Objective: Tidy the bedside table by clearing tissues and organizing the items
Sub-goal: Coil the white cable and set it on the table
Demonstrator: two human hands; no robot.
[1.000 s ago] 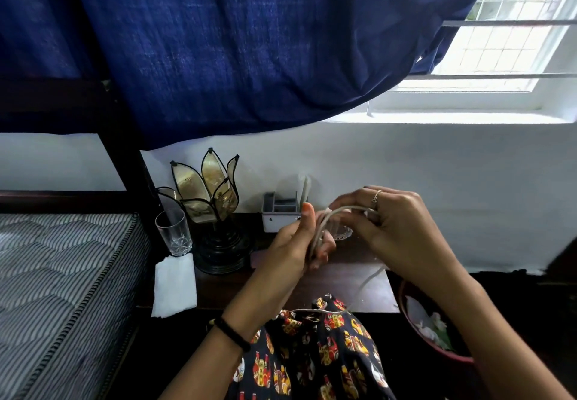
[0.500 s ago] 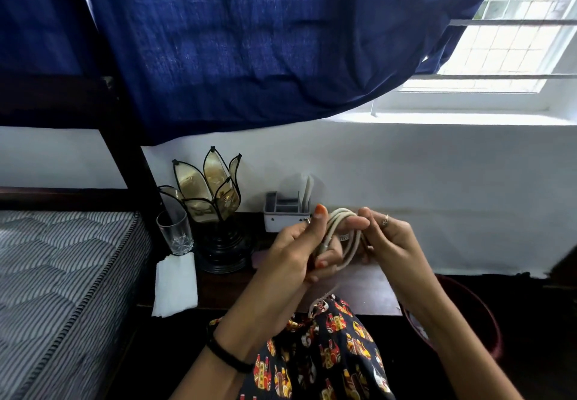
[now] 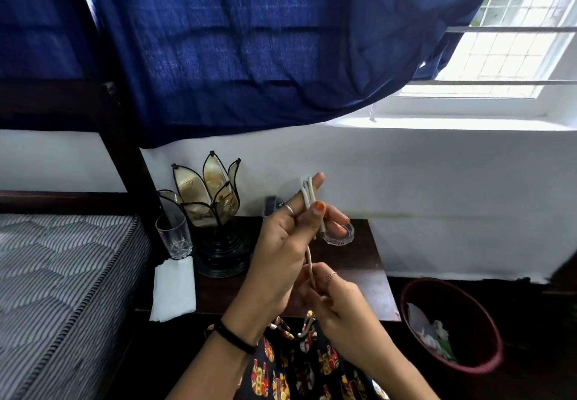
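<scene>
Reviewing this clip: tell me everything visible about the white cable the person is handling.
The white cable is a thin, off-white, rubbery-looking cord. Its upper part is looped in a few turns around the raised fingers of the left hand, with the thumb pressing the strands. One strand drops straight down to the right hand, which pinches it. Below that it hangs over the patterned fabric. It is held above the bedside table without touching it. Its ends are not clearly visible.

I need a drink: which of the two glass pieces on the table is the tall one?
The tumbler at the table's left edge, beside the lamp. The other, a dish, is low and flat.
</scene>
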